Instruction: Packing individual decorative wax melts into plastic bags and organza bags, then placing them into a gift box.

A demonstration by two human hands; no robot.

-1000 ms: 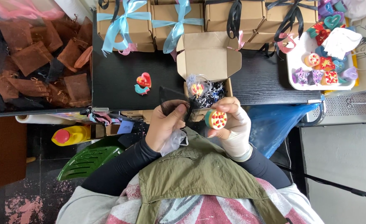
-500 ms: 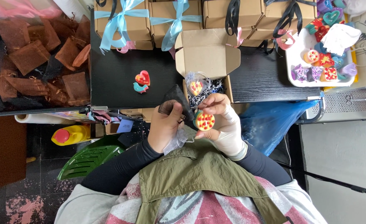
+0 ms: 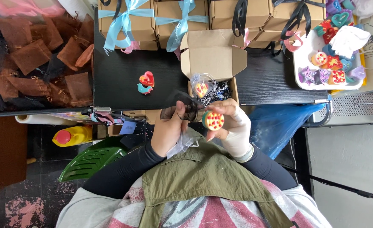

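Note:
My right hand [image 3: 233,128] holds a small round soap [image 3: 214,120], yellow with red dots, between its fingertips just below the table's front edge. Beside it my left hand [image 3: 171,128] pinches a dark sheer pouch [image 3: 185,105]. Both hands are close together above my lap. Just beyond them stands an open cardboard box [image 3: 214,62] on the black table [image 3: 123,82], with a filled sheer bag holding a heart soap [image 3: 203,88] at its front. A red heart soap and a small blue bird soap [image 3: 146,82] lie to the left on the table.
Closed cardboard boxes tied with blue ribbons [image 3: 152,19] and black ribbons [image 3: 271,17] line the back. A white tray of coloured soaps [image 3: 334,55] sits at right. Brown and black sheer pouches [image 3: 34,63] fill a bin at left. A green chair [image 3: 93,158] and yellow bottle [image 3: 72,136] are below.
Both hands have stayed near the table's front edge. The round soap has been turned slightly and brought closer to the dark pouch in my left hand.

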